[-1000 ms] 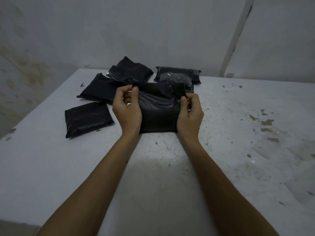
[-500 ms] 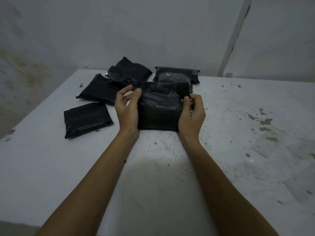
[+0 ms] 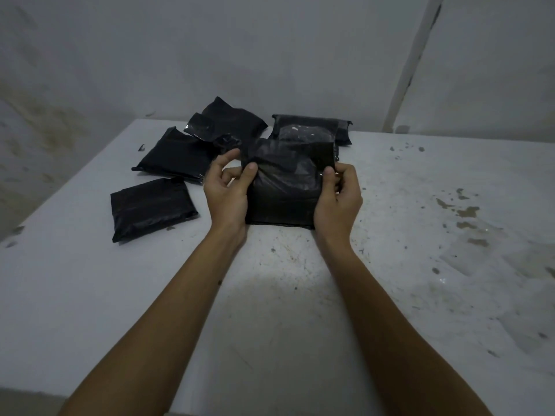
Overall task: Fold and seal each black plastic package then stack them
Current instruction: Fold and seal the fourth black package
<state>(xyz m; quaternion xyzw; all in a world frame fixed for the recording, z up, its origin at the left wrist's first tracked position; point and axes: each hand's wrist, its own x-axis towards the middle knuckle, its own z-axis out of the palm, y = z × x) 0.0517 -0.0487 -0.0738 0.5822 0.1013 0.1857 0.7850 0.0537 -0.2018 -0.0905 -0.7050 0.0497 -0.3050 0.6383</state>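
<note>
A black plastic package point(image 3: 285, 187) stands on its lower edge on the white table point(image 3: 90, 289), tilted up toward me. My left hand point(image 3: 226, 192) grips its left side, thumb on the front. My right hand point(image 3: 338, 199) grips its right side, thumb pressed on the upper right corner. The top flap lies folded over the front. One folded package point(image 3: 151, 207) lies flat at the left. Behind it lie two more packages point(image 3: 177, 156) point(image 3: 231, 123), one partly over the other. Another package point(image 3: 312, 130) lies behind the held one, partly hidden.
A grey wall point(image 3: 270, 55) rises just behind the table's far edge, with a white pipe point(image 3: 411, 64) at the right. The table's right half point(image 3: 450, 220) is stained and bare. Its near edge runs below my forearms.
The package has been tilted more upright and its flap folded down over the front. My left thumb has shifted onto the front face; both hands stayed in place.
</note>
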